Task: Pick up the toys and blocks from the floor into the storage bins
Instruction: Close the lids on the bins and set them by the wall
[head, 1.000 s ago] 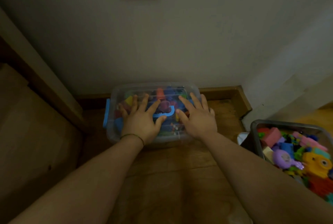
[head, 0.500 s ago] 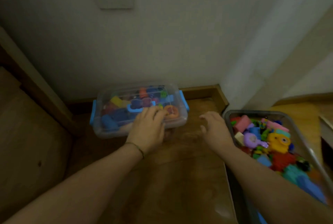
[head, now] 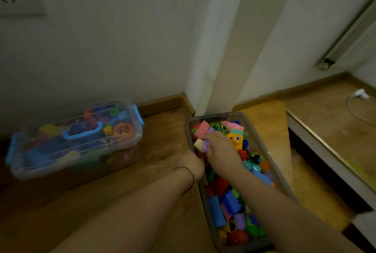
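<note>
**Right hand in the toy pile of the open grey bin; left hand at the bin's left rim.**

The fingers point(head: 210, 138) of the right hand point(head: 222, 152) are curled down onto a purple toy point(head: 205, 145) near the far end of the grey bin point(head: 213, 116); whether they have clenched on it cannot be told. The likely purpose is to press or rearrange the heap so that it sits below the rim. The left hand point(head: 191, 164) sits against the bin's left wall, probably to steady the bin. Its fingers are hidden, so their state cannot be told. The toys and blocks point(head: 230, 202) fill the bin from end to end, with a pink block point(head: 201, 128) just beyond the right hand. To the left of the bin, well apart on the floor point(head: 162, 151), stands a clear lidded bin point(head: 77, 139), also full.
</note>
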